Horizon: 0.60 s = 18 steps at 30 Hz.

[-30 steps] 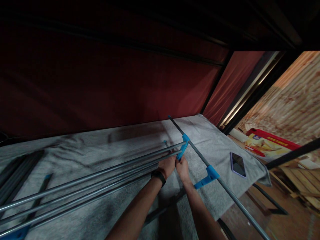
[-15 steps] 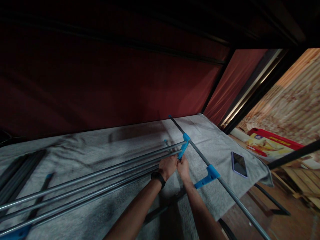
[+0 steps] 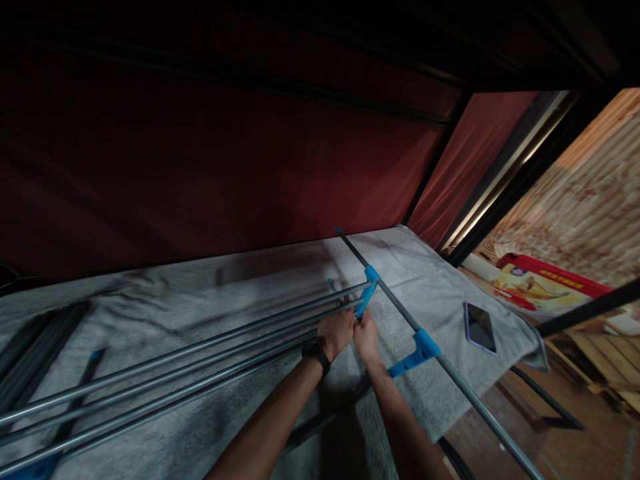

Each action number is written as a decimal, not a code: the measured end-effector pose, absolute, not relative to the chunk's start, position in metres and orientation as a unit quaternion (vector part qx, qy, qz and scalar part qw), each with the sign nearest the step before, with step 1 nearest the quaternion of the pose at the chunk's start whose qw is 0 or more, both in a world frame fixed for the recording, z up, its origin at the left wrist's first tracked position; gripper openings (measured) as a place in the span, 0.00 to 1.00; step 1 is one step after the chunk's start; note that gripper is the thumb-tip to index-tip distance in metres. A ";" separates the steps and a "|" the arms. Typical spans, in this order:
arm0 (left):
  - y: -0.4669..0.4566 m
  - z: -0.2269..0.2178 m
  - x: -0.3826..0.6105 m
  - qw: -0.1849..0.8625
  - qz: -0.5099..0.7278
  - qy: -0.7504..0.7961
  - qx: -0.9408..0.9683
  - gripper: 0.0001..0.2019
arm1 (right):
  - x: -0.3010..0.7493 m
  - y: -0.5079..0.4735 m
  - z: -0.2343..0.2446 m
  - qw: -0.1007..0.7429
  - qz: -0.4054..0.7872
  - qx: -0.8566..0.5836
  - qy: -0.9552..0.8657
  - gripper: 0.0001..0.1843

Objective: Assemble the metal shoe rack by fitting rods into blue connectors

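Note:
My left hand [image 3: 336, 333], with a black band on its wrist, is closed around the end of a grey metal tube. Against it, my right hand [image 3: 367, 339] grips the lower end of a blue plastic connector [image 3: 367, 293]. The exact joint between tube and connector is hidden by my fingers. Several grey tubes [image 3: 240, 328] run left from that connector. It sits on a long grey pole [image 3: 397, 303] that crosses them. Closer to me, a second blue connector [image 3: 417, 353] is fitted on the same pole, beside my right forearm.
A grey cloth [image 3: 445, 393] covers the table. On its right side lies a phone [image 3: 480, 327]. Dark tubes [image 3: 43, 347] are piled at the far left. A dark red panel [image 3: 280, 180] stands behind, and a red and yellow box [image 3: 550, 283] lies beyond the right edge.
Almost nothing differs; both hands keep their grip at the connector, and the view has shifted very slightly.

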<state>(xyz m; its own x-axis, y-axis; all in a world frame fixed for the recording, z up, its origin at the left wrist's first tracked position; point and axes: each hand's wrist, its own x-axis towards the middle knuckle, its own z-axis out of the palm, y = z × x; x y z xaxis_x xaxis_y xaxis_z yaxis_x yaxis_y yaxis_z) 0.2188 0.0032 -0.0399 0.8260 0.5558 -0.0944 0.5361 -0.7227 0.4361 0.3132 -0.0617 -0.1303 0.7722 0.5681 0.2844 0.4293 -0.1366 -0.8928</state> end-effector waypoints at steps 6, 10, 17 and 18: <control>0.000 -0.035 0.224 0.223 0.027 0.286 0.931 0.21 | 0.313 -0.062 -0.126 0.576 0.066 -0.745 -0.329 0.14; -0.021 -0.035 0.202 0.214 0.047 0.281 0.934 0.25 | 0.315 -0.071 -0.122 0.577 0.099 -0.738 -0.335 0.13; -0.058 -0.064 0.055 0.198 0.131 0.255 0.937 0.15 | 0.330 -0.079 -0.147 0.493 0.127 -0.797 -0.326 0.27; -0.057 -0.068 0.028 0.219 0.137 0.329 0.908 0.14 | 0.332 -0.080 -0.152 0.477 0.129 -0.807 -0.323 0.27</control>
<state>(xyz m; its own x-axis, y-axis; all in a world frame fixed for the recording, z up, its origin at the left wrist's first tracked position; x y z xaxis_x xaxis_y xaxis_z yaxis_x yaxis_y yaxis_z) 0.0277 -0.0565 -0.0677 0.7457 0.6579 0.1053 0.5376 -0.6875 0.4883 0.3316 -0.0801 -0.1519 0.7576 0.6451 0.0991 0.3984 -0.3368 -0.8532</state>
